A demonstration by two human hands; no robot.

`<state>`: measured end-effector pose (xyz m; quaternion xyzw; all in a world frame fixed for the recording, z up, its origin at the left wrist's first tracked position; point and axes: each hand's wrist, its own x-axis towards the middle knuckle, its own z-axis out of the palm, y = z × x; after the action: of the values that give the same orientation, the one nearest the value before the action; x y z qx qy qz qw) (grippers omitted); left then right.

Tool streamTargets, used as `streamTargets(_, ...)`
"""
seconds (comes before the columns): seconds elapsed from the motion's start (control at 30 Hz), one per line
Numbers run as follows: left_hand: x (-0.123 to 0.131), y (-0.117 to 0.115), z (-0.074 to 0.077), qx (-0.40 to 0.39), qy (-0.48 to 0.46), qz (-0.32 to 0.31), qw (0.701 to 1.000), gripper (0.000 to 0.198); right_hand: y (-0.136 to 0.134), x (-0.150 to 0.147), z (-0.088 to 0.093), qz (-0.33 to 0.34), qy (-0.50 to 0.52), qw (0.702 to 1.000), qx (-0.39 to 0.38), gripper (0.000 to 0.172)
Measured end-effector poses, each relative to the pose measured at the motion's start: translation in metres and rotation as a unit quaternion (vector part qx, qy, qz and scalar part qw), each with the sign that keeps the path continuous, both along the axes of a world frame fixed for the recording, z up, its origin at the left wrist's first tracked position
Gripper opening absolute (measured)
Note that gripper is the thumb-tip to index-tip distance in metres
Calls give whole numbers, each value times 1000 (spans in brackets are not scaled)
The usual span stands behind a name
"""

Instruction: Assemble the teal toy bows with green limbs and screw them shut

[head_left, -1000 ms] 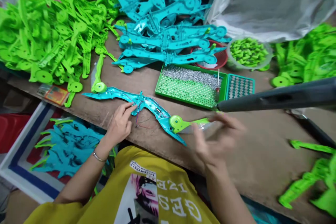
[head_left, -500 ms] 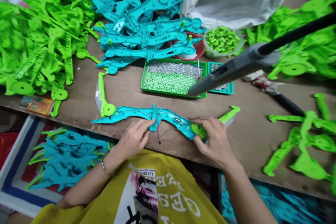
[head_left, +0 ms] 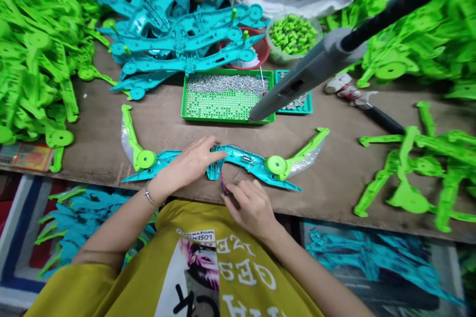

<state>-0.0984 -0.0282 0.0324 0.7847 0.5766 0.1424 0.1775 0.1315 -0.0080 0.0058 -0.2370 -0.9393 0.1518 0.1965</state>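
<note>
In front of me on the table lies a blue plastic toy bow half (head_left: 238, 156), open side up, with thin wires and small parts inside. A green limb (head_left: 145, 158) is fitted at its left end and another green limb (head_left: 277, 166) at its right, each with clear film. My left hand (head_left: 189, 161) lies across the bow's left part, fingers and thumb closed on its middle. Below the middle, my right hand (head_left: 251, 205) pinches thin reddish-purple wires (head_left: 222, 178); the wire ends are hidden by the fingers.
Behind the bow stand a green tray (head_left: 223, 121) of screws and a teal tray (head_left: 307, 109). A grey electric screwdriver (head_left: 297, 79) hangs above them. Piles of green limbs (head_left: 33, 59) and blue bow halves (head_left: 182, 42) lie around. A bowl (head_left: 293, 37) holds small green pieces.
My right hand has left the right green limb and moved left to the wires. My left hand has shifted up onto the bow's middle. The camera view has moved slightly.
</note>
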Motion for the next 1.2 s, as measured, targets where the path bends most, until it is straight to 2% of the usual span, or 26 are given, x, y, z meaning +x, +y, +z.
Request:
streamTargets(0.1,-2,0,-3,6,-3,-1,1000,35,-1,-5,-3,-37,36,997,50,11)
streamTargets(0.3,-3,-1,-5,17,-63,34,997,23,14,-18,20,-73,48,985,149,22)
streamTargets(0.43,0,-4,-2,15,-78,42,996,20,22,-28,25,-91,41,977,186,21)
streamTargets(0.57,2,-9,-8,66,-74,61,993,18,35,-34,25,-110,45,968,222,29)
streamTargets(0.67,2,-14,-15,106,-64,69,990,18,45,-33,26,-132,48,964,226,26)
streamTargets(0.77,1,-14,-16,105,-50,67,991,27,51,-32,28,-145,47,960,235,19)
streamTargets(0.93,6,-2,-2,35,-36,52,997,47,50,-36,24,-99,101,965,222,22)
streamTargets(1.1,7,7,2,30,-5,32,999,19,42,-29,9,-15,173,968,184,34)
streamTargets(1.2,5,6,1,43,3,14,999,15,35,-19,0,7,184,969,166,37)
